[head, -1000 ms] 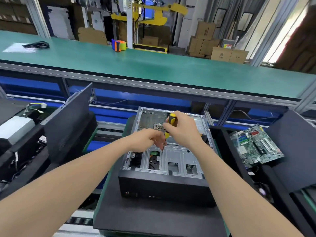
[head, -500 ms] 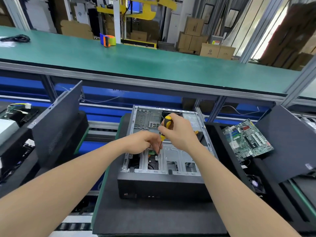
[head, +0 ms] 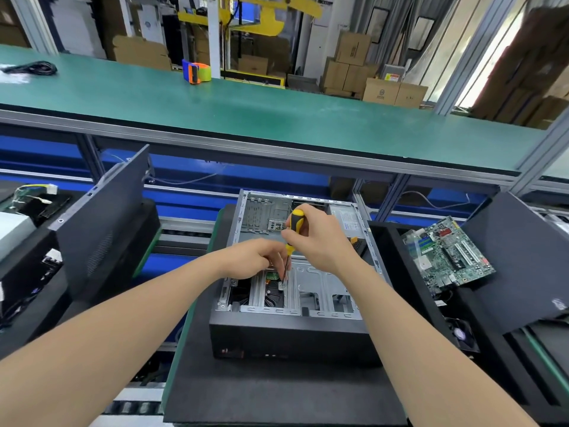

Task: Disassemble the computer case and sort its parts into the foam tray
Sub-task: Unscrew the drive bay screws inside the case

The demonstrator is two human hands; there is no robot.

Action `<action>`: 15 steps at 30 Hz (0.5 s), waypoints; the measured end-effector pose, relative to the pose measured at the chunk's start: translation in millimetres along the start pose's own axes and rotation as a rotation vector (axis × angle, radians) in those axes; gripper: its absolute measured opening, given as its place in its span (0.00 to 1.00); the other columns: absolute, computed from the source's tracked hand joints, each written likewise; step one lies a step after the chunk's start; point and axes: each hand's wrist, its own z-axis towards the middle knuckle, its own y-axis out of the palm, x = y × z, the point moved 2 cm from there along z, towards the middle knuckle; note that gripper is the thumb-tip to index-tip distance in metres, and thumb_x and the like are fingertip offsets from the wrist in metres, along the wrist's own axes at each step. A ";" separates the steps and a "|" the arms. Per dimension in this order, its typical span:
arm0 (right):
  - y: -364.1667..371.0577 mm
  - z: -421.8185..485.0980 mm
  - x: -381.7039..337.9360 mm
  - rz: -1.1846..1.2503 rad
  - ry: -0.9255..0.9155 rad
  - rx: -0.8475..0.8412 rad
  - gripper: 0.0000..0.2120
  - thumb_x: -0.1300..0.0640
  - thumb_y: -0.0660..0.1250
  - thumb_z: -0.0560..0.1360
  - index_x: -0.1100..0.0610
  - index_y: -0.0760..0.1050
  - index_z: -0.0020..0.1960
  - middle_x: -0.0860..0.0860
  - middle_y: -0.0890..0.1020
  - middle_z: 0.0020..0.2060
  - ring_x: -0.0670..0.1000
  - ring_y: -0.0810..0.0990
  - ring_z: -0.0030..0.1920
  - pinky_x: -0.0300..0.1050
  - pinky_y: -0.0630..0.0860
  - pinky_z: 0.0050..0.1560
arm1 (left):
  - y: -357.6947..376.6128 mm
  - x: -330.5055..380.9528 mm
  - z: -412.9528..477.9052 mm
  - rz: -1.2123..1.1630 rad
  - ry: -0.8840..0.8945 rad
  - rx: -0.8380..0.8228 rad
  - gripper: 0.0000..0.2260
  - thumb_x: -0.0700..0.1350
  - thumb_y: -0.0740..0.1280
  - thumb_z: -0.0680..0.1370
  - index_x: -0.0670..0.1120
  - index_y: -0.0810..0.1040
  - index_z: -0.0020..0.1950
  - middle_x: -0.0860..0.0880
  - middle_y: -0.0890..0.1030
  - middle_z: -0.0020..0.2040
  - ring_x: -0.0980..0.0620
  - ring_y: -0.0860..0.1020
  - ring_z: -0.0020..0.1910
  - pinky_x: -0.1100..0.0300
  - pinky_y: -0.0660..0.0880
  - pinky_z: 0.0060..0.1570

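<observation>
Right, the computer case [head: 289, 331] lay open side up on a black foam pad [head: 277, 396], just below the long green bench [head: 277, 109]. The right grip [head: 320, 238] was wrapped round the yellow-and-black handle of the screwdriver [head: 296, 224], holding it nearly upright over the middle of the case. The shaft ran down and the tip sat on a screw [head: 282, 285] in the silver drive bracket [head: 311, 288], directly beneath that grip. The left grip [head: 252, 260] came in from the left, its fingers [head: 277, 262] curled narrow and bunched against the lower shaft, just above the screw; whether they actually pinched the shaft, I couldn't tell. Both grips stayed inside the case's walls, well above its black front edge. To the right, a green motherboard [head: 446, 254] rested tilted in the foam tray [head: 383, 241], just beside the case. To the left, a dark side panel [head: 101, 229] leaned upright. Up on the bench stood a tape dispenser [head: 197, 70], well apart from it all.
</observation>
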 end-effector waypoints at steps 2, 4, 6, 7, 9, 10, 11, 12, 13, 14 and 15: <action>-0.8 -1.1 2.5 0.003 0.010 0.016 0.07 0.49 0.72 0.79 0.51 0.76 0.50 0.46 0.83 0.41 0.49 0.81 0.42 0.46 0.79 0.44 | 0.6 1.0 0.5 0.009 0.000 0.013 0.21 0.30 0.55 0.77 0.51 0.76 0.60 0.58 0.85 0.50 0.51 0.80 0.56 0.41 0.74 0.62; -2.3 -1.8 4.5 0.011 0.020 0.032 0.08 0.49 0.72 0.79 0.52 0.76 0.49 0.48 0.83 0.40 0.51 0.81 0.42 0.47 0.78 0.44 | 0.6 0.4 1.1 -0.003 -0.007 0.029 0.21 0.30 0.56 0.77 0.50 0.76 0.60 0.57 0.85 0.49 0.54 0.80 0.56 0.41 0.73 0.62; -3.3 -1.6 5.3 0.004 0.017 0.033 0.07 0.50 0.72 0.79 0.51 0.76 0.49 0.47 0.82 0.39 0.47 0.80 0.40 0.41 0.77 0.41 | 0.8 0.0 1.1 -0.007 -0.015 0.027 0.20 0.30 0.56 0.77 0.50 0.76 0.60 0.57 0.85 0.49 0.58 0.79 0.55 0.42 0.73 0.62; -3.4 -1.6 5.2 -0.003 0.013 0.028 0.07 0.50 0.72 0.79 0.51 0.76 0.49 0.46 0.82 0.38 0.45 0.79 0.40 0.36 0.75 0.39 | 0.9 0.1 1.0 -0.004 -0.016 0.021 0.20 0.30 0.56 0.77 0.50 0.76 0.60 0.57 0.85 0.49 0.59 0.79 0.55 0.43 0.73 0.62; -3.3 -1.4 5.0 0.005 0.006 0.021 0.06 0.50 0.72 0.78 0.50 0.76 0.49 0.44 0.81 0.38 0.40 0.78 0.40 0.30 0.72 0.37 | 0.8 0.8 1.6 -0.007 -0.012 0.006 0.20 0.30 0.56 0.77 0.50 0.76 0.60 0.57 0.85 0.50 0.60 0.79 0.56 0.45 0.73 0.63; -2.9 -1.2 5.0 0.010 0.001 0.019 0.06 0.50 0.72 0.78 0.50 0.76 0.49 0.44 0.81 0.38 0.39 0.78 0.40 0.29 0.71 0.37 | 1.0 1.2 1.9 -0.010 -0.009 0.002 0.20 0.30 0.56 0.76 0.50 0.76 0.60 0.56 0.85 0.50 0.61 0.79 0.56 0.46 0.73 0.63; -2.5 -1.0 5.0 0.010 -0.003 0.018 0.06 0.50 0.72 0.79 0.50 0.76 0.49 0.44 0.81 0.38 0.39 0.77 0.39 0.30 0.71 0.37 | 0.9 1.7 2.1 -0.011 -0.007 0.001 0.21 0.30 0.56 0.76 0.50 0.76 0.60 0.57 0.85 0.50 0.62 0.79 0.56 0.48 0.73 0.63; -2.0 -0.7 5.3 0.007 -0.003 0.018 0.06 0.50 0.72 0.79 0.50 0.76 0.49 0.45 0.81 0.38 0.41 0.78 0.39 0.31 0.71 0.37 | 0.9 2.2 2.0 -0.014 -0.005 0.000 0.21 0.29 0.56 0.76 0.50 0.76 0.60 0.56 0.86 0.51 0.63 0.79 0.56 0.50 0.73 0.62; -1.6 -0.4 5.7 0.004 0.000 0.018 0.07 0.49 0.72 0.79 0.50 0.76 0.49 0.45 0.81 0.39 0.44 0.78 0.39 0.33 0.71 0.37 | 1.2 2.4 1.9 -0.021 -0.004 -0.001 0.21 0.29 0.56 0.76 0.50 0.76 0.60 0.56 0.86 0.51 0.63 0.79 0.55 0.51 0.73 0.60; -1.4 0.0 6.1 0.005 0.006 0.017 0.07 0.49 0.72 0.79 0.50 0.76 0.49 0.46 0.82 0.39 0.45 0.79 0.40 0.35 0.73 0.37 | 1.5 2.4 1.8 -0.027 -0.004 0.002 0.22 0.29 0.56 0.76 0.51 0.76 0.60 0.56 0.86 0.51 0.64 0.79 0.54 0.52 0.73 0.58; -1.4 0.1 6.6 0.008 0.010 0.017 0.07 0.49 0.72 0.79 0.50 0.76 0.49 0.46 0.82 0.39 0.46 0.79 0.40 0.36 0.74 0.39 | 1.9 2.2 1.5 -0.029 -0.004 0.009 0.22 0.30 0.56 0.76 0.52 0.76 0.60 0.56 0.86 0.51 0.64 0.79 0.54 0.52 0.73 0.57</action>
